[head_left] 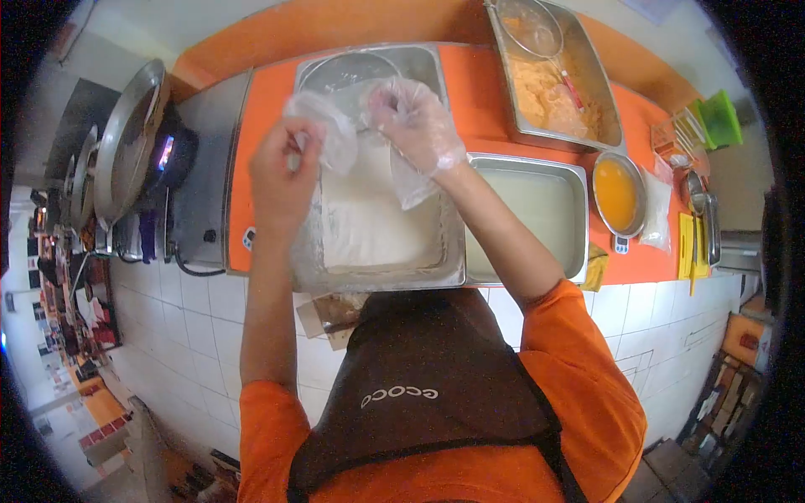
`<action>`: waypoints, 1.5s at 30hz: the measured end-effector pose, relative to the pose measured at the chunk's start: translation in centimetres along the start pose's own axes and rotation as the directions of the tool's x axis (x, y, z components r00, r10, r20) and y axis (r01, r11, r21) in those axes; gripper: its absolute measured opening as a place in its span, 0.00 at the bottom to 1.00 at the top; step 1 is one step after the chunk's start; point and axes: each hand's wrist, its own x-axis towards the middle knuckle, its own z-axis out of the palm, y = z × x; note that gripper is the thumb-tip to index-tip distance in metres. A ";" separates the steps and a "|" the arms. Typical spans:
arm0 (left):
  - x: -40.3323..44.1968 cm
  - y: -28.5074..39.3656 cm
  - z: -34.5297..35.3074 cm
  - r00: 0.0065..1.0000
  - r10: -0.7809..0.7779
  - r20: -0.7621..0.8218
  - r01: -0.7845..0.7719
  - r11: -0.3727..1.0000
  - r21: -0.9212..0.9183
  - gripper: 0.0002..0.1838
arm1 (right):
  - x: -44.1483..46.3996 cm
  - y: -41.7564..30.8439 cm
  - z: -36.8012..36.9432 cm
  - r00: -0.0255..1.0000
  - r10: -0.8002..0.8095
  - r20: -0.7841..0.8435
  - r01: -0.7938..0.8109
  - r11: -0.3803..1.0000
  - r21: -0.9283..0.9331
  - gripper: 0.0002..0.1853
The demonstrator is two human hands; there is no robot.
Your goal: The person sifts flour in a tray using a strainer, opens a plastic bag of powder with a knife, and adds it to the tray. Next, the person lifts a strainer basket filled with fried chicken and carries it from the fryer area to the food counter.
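My left hand (289, 163) is bare, its fingers closed on a clear plastic glove (331, 134) that hangs loosely to the right of them. My right hand (419, 134) wears another clear plastic glove, loose around the wrist. Its fingers are bent and look apart, though plastic and blur soften them; I see nothing held in it. Both hands are above a deep metal tray (381, 277) of white flour (381, 222). At the tray's far end lies a round wire strainer (352, 71), partly hidden by the hands and plastic.
Right of the flour is a metal tray (583, 210) of pale liquid. Behind it stands a tray (616, 134) of orange-coated pieces with a strainer (528, 29). A bowl of orange liquid (615, 193) sits farther right, beside a plastic bag (656, 210). Large pans (130, 142) stand left.
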 end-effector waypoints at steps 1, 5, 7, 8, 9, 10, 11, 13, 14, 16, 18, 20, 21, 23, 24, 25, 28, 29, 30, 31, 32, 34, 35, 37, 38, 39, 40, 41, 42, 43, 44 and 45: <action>1.5 0.3 0.2 0.997 0.063 -0.034 -0.062 0.998 0.002 0.05 | 0.7 -0.2 -0.5 0.999 -0.001 -0.041 0.003 0.998 0.058 0.08; 5.2 -1.8 2.9 0.979 0.033 -0.203 -0.082 0.967 -0.239 0.06 | 1.1 2.4 -1.8 0.991 -0.027 -0.134 0.043 0.992 0.120 0.09; 4.9 -6.3 5.2 0.977 -0.090 -0.193 0.035 0.962 -0.271 0.08 | -0.3 4.2 -2.4 0.991 0.081 -0.109 -0.058 0.977 0.204 0.10; 4.3 -8.6 6.3 0.977 -0.164 -0.139 0.141 0.977 -0.162 0.09 | -1.0 4.9 -2.5 0.987 0.135 -0.092 -0.109 0.964 0.243 0.10; 3.5 -10.6 7.3 0.965 -0.245 -0.092 0.241 0.969 -0.046 0.11 | -1.6 5.2 -2.5 0.982 0.172 -0.080 -0.144 0.948 0.284 0.10; 2.7 -11.4 7.8 0.959 -0.279 -0.043 0.280 0.960 0.024 0.11 | -2.3 5.4 -2.3 0.975 0.212 -0.062 -0.181 0.929 0.323 0.10; 1.9 -12.3 8.2 0.950 -0.313 0.001 0.312 0.945 0.095 0.12 | -2.7 5.7 -2.2 0.968 0.248 -0.044 -0.216 0.908 0.360 0.10; 0.8 -13.9 8.6 0.988 -0.143 -0.054 0.153 0.938 0.313 0.12 | -2.9 6.9 -1.4 0.965 0.258 -0.050 -0.221 0.900 0.375 0.11; 0.3 -15.0 8.6 0.991 0.080 -0.112 -0.019 0.885 0.465 0.13 | -2.9 7.3 -1.0 0.963 0.266 -0.055 -0.225 0.896 0.383 0.12; -1.0 -13.6 7.7 0.968 0.181 -0.173 -0.086 0.889 0.449 0.13 | -2.1 7.5 0.2 0.946 0.294 -0.138 -0.187 0.842 0.506 0.11; -1.9 -6.0 6.0 0.979 -0.076 -0.190 0.092 0.993 0.077 0.14 | -0.8 8.2 1.9 0.916 0.322 -0.240 -0.133 0.808 0.574 0.12; -4.7 -0.5 4.4 0.888 -0.383 0.253 0.423 0.897 -0.125 0.15 | 0.9 9.7 3.8 0.866 0.334 -0.372 -0.056 0.805 0.591 0.14; -5.8 1.5 4.3 0.838 -0.393 0.379 0.475 0.868 -0.148 0.16 | 1.4 9.6 4.5 0.860 0.367 -0.353 -0.101 0.802 0.589 0.16; -6.6 2.6 5.1 0.821 -0.368 0.438 0.480 0.859 -0.177 0.19 | 2.2 9.1 5.8 0.847 0.430 -0.312 -0.190 0.793 0.579 0.19; -6.9 1.7 5.9 0.861 -0.344 0.375 0.434 0.881 -0.188 0.21 | 2.4 9.0 6.6 0.865 0.402 -0.301 -0.177 0.804 0.567 0.22; -7.2 1.1 6.7 0.897 -0.317 0.309 0.386 0.902 -0.194 0.24 | 2.6 9.0 7.2 0.882 0.374 -0.289 -0.163 0.814 0.557 0.24; -7.7 0.9 8.9 0.952 -0.305 -0.029 0.257 0.848 -0.463 0.31 | 2.9 9.2 10.1 0.915 0.232 -0.329 -0.027 0.851 0.524 0.29; -7.8 1.0 9.0 0.960 -0.277 -0.047 0.224 0.854 -0.470 0.29 | 3.0 9.4 11.0 0.915 0.176 -0.363 0.035 0.861 0.508 0.30; -8.0 1.2 9.2 0.968 -0.243 -0.056 0.188 0.857 -0.481 0.28 | 3.1 8.7 11.0 0.937 0.137 -0.321 0.019 0.898 0.440 0.31; -7.6 1.9 9.0 0.965 -0.261 0.012 0.238 0.859 -0.453 0.29 | 3.0 7.8 10.4 0.952 0.108 -0.287 0.004 0.931 0.364 0.32; -7.0 2.4 8.8 0.958 -0.277 0.079 0.284 0.862 -0.420 0.29 | 3.0 7.2 9.9 0.961 0.095 -0.259 -0.018 0.959 0.283 0.32; -4.3 -3.4 6.6 0.746 -0.558 0.362 0.606 0.795 -0.023 0.31 | 3.0 8.0 11.1 0.987 0.094 -0.127 -0.044 0.934 0.353 0.26; -1.6 -3.3 6.8 0.839 -0.246 0.484 0.542 0.441 -0.715 0.29 | 2.8 6.5 10.7 0.989 0.031 -0.142 -0.017 0.995 0.099 0.24; 0.6 -3.9 6.9 0.812 -0.322 0.488 0.576 0.304 -0.759 0.30 | 1.1 3.1 10.1 0.982 -0.083 -0.170 0.062 0.990 -0.126 0.22; 1.8 -4.5 6.6 0.808 -0.316 0.498 0.577 0.254 -0.776 0.30 | 0.2 1.6 9.7 0.992 0.095 -0.084 -0.096 0.995 -0.003 0.22; 3.5 -6.8 7.1 0.832 -0.347 0.433 0.542 0.343 -0.767 0.31 | -0.3 0.7 9.2 0.967 0.256 0.021 -0.256 0.960 0.112 0.23; 4.9 -8.9 7.6 0.856 -0.372 0.358 0.501 0.430 -0.751 0.32 | -1.0 1.6 9.8 0.997 0.080 0.000 -0.077 0.960 0.270 0.23; 6.5 -9.1 7.6 0.768 -0.484 0.419 0.614 0.368 -0.698 0.34 | -1.6 2.6 10.2 0.994 -0.096 -0.043 0.105 0.905 0.412 0.22; 7.8 -8.9 7.5 0.660 -0.589 0.467 0.712 0.291 -0.639 0.35 | -3.0 2.0 8.9 0.993 -0.114 -0.034 0.118 0.940 0.321 0.22; 8.6 -9.0 7.5 0.534 -0.683 0.499 0.793 0.200 -0.575 0.37 | -5.4 0.6 6.8 0.992 -0.127 -0.015 0.127 0.966 0.227 0.21; 8.9 -10.3 7.9 0.586 -0.572 0.574 0.780 0.206 -0.591 0.39 | -8.0 -0.3 4.6 0.990 -0.138 0.010 0.136 0.982 0.133 0.21; 8.8 -12.0 8.5 0.629 -0.450 0.634 0.764 0.209 -0.610 0.43 | -10.2 -0.5 2.3 0.994 -0.095 -0.056 0.102 0.985 0.142 0.21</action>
